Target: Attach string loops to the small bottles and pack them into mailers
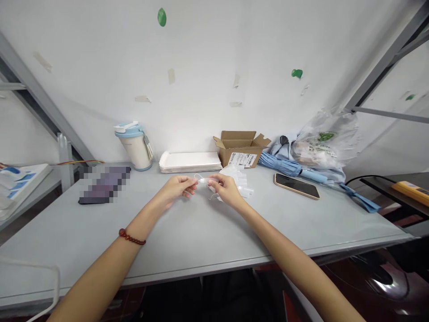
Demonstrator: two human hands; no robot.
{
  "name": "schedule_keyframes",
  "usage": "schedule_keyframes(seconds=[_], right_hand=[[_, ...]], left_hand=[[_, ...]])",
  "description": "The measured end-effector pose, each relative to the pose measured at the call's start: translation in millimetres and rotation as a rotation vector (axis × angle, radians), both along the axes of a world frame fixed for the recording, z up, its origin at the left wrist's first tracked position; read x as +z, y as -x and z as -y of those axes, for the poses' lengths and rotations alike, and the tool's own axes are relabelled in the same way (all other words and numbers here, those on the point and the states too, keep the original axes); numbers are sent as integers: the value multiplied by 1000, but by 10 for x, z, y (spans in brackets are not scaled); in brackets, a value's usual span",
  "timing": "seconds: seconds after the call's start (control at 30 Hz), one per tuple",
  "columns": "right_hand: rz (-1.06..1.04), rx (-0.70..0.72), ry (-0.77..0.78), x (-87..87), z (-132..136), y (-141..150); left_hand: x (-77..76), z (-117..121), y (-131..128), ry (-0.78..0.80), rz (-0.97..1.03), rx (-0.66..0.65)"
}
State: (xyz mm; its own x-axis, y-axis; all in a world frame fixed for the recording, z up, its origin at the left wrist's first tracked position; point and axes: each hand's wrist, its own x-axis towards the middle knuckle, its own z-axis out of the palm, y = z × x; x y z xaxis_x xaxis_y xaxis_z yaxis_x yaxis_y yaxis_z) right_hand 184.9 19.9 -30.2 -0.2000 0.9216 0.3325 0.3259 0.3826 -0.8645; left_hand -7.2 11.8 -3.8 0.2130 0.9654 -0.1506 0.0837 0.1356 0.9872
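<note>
A small white cylinder (203,180) with a thin white cord is held between my two hands, just above the table. My left hand (180,187) pinches its left end with thumb and forefinger, the other fingers curled. My right hand (226,188) is closed on the right end. The cord loops up above the cylinder, and thin white strands show below the fingers. Behind and beside my right hand lies a pile of whitish, see-through plastic pieces (246,191), partly hidden by that hand. Their exact kind is unclear.
Along the wall stand a cup (134,147) with a blue lid, a stack of white envelopes (191,162) and an open cardboard box (239,154). Rightward are a folded blue umbrella (284,165), a plastic bag (321,143) and a phone (296,186). A dark, pixelated object (105,184) lies left.
</note>
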Motion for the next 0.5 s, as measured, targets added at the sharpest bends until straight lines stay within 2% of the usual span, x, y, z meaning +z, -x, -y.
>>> schedule_keyframes(seconds=[0.1,0.23,0.4,0.5], right_hand=[[18,12,9,-25,54,30],[69,11,5,-39,117,72],[88,3,-14,38,82,44],[115,-24,-75,102,13,-49]], left_hand=[[-49,20,-31,-61,-38,-16],[-110,12,-41,-35,-38,-26],[-60,-27,-15,-39,34,-41],[-27,-86,78,-61,17,38]])
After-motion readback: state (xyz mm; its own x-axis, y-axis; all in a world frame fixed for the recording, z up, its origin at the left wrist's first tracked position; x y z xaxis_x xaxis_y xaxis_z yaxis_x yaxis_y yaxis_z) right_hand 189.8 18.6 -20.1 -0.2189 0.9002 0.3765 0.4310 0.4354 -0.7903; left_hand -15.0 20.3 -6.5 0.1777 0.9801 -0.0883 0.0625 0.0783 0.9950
